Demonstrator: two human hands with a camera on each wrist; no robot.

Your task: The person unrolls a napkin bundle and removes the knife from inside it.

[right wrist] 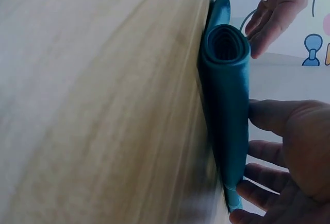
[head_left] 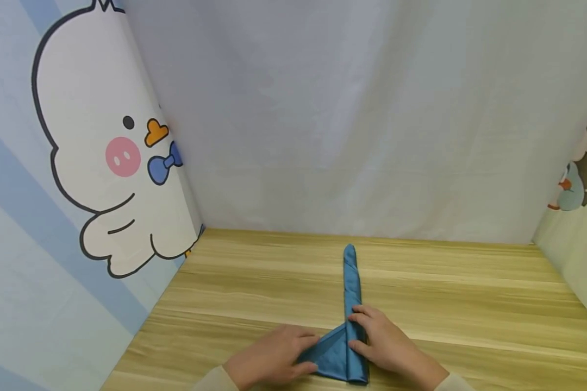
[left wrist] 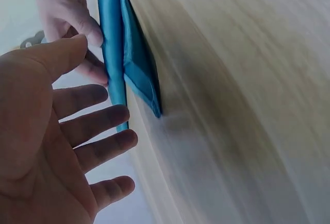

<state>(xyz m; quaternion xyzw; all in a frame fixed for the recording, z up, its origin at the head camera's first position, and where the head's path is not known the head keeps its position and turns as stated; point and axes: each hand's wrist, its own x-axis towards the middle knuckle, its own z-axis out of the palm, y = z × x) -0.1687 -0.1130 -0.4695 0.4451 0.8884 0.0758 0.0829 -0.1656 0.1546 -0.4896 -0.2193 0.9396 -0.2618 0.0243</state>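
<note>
A teal satin cloth [head_left: 353,288] lies partly rolled into a long, narrow tube that points away from me. From the near half of the tube, a flat triangular flap [head_left: 331,355] extends to the left. My left hand [head_left: 279,355] is at the flap's left tip, its thumb and fingers spread apart. In the left wrist view those fingers look loosely extended. My right hand [head_left: 386,342] rests its fingertips and thumb along the roll's right side. The right wrist view shows the roll's spiral end [right wrist: 226,46], with the right fingers [right wrist: 265,177] extended against its side.
Underneath is a wood-grain table [head_left: 254,271]. A pale grey curtain [head_left: 347,119] hangs along its far edge. On the left stands a blue-and-white wall covering with a cartoon bird [head_left: 93,98], and another printed covering [head_left: 572,184] is at the right.
</note>
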